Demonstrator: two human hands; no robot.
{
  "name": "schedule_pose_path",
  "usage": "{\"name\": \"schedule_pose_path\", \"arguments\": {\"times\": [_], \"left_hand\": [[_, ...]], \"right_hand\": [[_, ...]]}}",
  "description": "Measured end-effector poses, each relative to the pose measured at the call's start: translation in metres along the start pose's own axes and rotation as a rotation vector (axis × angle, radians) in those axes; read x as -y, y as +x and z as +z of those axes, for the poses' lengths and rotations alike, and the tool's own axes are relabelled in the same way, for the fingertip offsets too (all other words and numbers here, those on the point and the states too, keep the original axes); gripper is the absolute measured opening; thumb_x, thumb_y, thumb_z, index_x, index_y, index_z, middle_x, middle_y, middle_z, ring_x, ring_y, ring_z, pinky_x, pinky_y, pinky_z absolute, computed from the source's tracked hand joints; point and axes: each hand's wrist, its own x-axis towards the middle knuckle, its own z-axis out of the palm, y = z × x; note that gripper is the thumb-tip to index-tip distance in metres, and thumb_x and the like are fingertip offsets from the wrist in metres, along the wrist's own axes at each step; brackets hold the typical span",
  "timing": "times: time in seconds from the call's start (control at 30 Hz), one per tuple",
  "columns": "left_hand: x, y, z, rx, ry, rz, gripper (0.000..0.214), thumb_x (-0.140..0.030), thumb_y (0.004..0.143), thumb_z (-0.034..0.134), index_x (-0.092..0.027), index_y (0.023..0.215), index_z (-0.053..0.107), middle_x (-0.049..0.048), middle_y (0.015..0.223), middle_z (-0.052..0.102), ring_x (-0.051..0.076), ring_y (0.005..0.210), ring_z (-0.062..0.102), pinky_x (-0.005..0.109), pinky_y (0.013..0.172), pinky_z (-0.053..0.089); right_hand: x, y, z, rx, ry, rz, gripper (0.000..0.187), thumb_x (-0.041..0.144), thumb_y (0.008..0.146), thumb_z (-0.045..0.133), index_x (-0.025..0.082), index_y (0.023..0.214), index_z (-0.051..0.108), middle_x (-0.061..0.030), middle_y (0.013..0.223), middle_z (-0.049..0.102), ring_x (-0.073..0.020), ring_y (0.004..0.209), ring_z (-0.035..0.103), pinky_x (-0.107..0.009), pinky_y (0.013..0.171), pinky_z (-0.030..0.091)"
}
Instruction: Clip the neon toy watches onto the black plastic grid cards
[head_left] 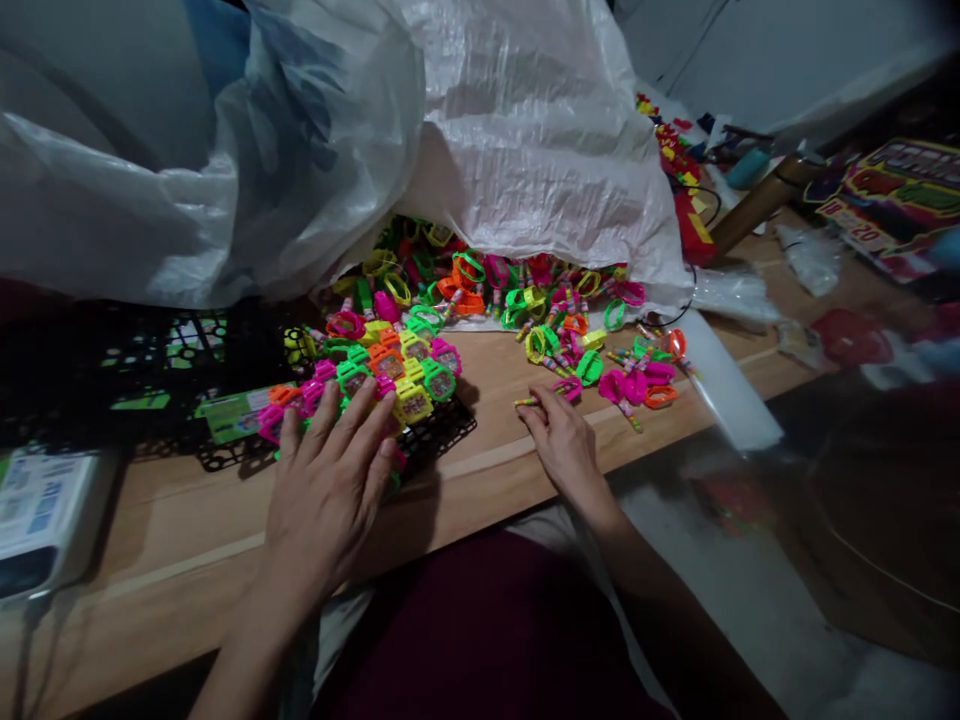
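My left hand (pixel 330 460) lies with fingers spread over a cluster of bright plastic toy watches (pixel 386 365) in pink, green, yellow and orange. They rest closely packed on a black perforated plastic tray (pixel 450 425). To the right, my right hand (pixel 562 440) is closed in a pinch on a toy watch with a pink band (pixel 571 388) and a thin striped stick, low over the wooden table (pixel 487 480). Beyond that hand is a loose group of similar toy watches (pixel 637 385) with striped sticks. The fingertips of my right hand are partly hidden.
A large white woven sack (pixel 540 150) spills more toy watches at the back. Black trays (pixel 150 380) and a white box-shaped device (pixel 52 520) stand at the left. Clear plastic film (pixel 727 380), a brown roll (pixel 765 205) and a printed card (pixel 900 205) lie at the right.
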Motion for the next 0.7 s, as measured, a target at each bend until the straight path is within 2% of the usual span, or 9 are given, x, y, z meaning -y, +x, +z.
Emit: {"name": "schedule_pose_path", "arguments": {"times": [0.1,0.17,0.27,0.33,0.4,0.47,0.57,0.63,0.7], "left_hand": [[0.0,0.0,0.0,-0.006,0.002,-0.003,0.053,-0.041,0.106,0.035,-0.023,0.154,0.045,0.0078,0.163,0.044,0.033,0.158,0.025,0.061,0.13,0.014],[-0.001,0.0,0.0,-0.003,-0.001,-0.015,0.052,-0.04,0.106,0.035,-0.024,0.154,0.046,0.0063,0.163,0.044,0.032,0.158,0.024,0.06,0.13,0.013],[-0.003,0.0,-0.001,0.008,-0.015,-0.031,0.052,-0.039,0.106,0.036,-0.026,0.156,0.043,0.0043,0.163,0.044,0.029,0.159,0.023,0.057,0.131,0.011],[-0.004,0.0,-0.001,0.008,-0.031,-0.043,0.054,-0.038,0.106,0.036,-0.026,0.158,0.036,0.0045,0.164,0.042,0.027,0.159,0.022,0.056,0.132,0.01],[-0.004,0.0,-0.002,0.003,-0.047,-0.044,0.054,-0.036,0.106,0.037,-0.026,0.159,0.033,0.0064,0.167,0.037,0.027,0.159,0.023,0.056,0.131,0.01],[-0.005,0.0,-0.005,0.0,-0.07,-0.041,0.05,-0.036,0.106,0.038,-0.025,0.155,0.038,0.0099,0.168,0.034,0.028,0.158,0.025,0.058,0.131,0.011],[-0.006,0.001,-0.01,-0.014,-0.146,-0.065,0.032,-0.034,0.105,0.042,-0.023,0.132,0.053,0.0143,0.164,0.038,0.029,0.157,0.029,0.062,0.13,0.014],[-0.005,0.0,-0.012,-0.028,-0.206,-0.089,0.021,-0.034,0.104,0.045,-0.023,0.117,0.056,0.0157,0.157,0.042,0.03,0.153,0.034,0.064,0.128,0.021],[-0.004,-0.001,-0.013,-0.032,-0.243,-0.104,0.017,-0.034,0.103,0.046,-0.023,0.111,0.056,0.0159,0.151,0.044,0.031,0.15,0.037,0.065,0.125,0.029]], "right_hand": [[0.002,-0.009,-0.007,0.054,-0.068,-0.014,0.025,0.037,0.104,0.054,0.022,0.116,0.069,-0.0104,0.111,0.071,-0.0266,0.101,0.067,-0.035,0.081,0.049],[-0.001,-0.022,-0.011,0.039,-0.039,-0.049,0.024,0.033,0.105,0.05,0.022,0.11,0.07,-0.0099,0.107,0.07,-0.0262,0.101,0.066,-0.036,0.083,0.049],[-0.007,-0.039,-0.011,-0.019,0.116,-0.027,0.018,0.032,0.102,0.053,0.021,0.108,0.065,-0.0081,0.099,0.069,-0.0235,0.09,0.066,-0.035,0.081,0.05],[-0.004,-0.043,-0.007,-0.023,0.269,0.026,0.024,0.035,0.097,0.062,0.019,0.116,0.061,-0.0051,0.093,0.067,-0.0199,0.078,0.063,-0.033,0.073,0.05],[0.007,-0.04,0.0,0.047,0.388,0.012,0.03,0.035,0.094,0.067,0.02,0.119,0.061,-0.0038,0.093,0.065,-0.0175,0.073,0.06,-0.03,0.069,0.05],[0.024,-0.033,0.009,0.149,0.465,-0.064,0.022,0.035,0.093,0.07,0.021,0.109,0.067,-0.0047,0.098,0.066,-0.0178,0.08,0.062,-0.03,0.074,0.051],[0.051,-0.021,0.026,0.279,0.594,-0.124,0.015,0.035,0.093,0.072,0.021,0.098,0.071,-0.0041,0.096,0.07,-0.0191,0.087,0.066,-0.03,0.081,0.053],[0.063,-0.015,0.038,0.367,0.677,-0.162,0.015,0.033,0.095,0.07,0.021,0.103,0.072,-0.0035,0.095,0.072,-0.0187,0.086,0.068,-0.03,0.08,0.054],[0.07,-0.012,0.05,0.436,0.712,-0.234,0.013,0.029,0.096,0.066,0.021,0.105,0.072,-0.0039,0.098,0.074,-0.0185,0.088,0.069,-0.03,0.082,0.055]]}}
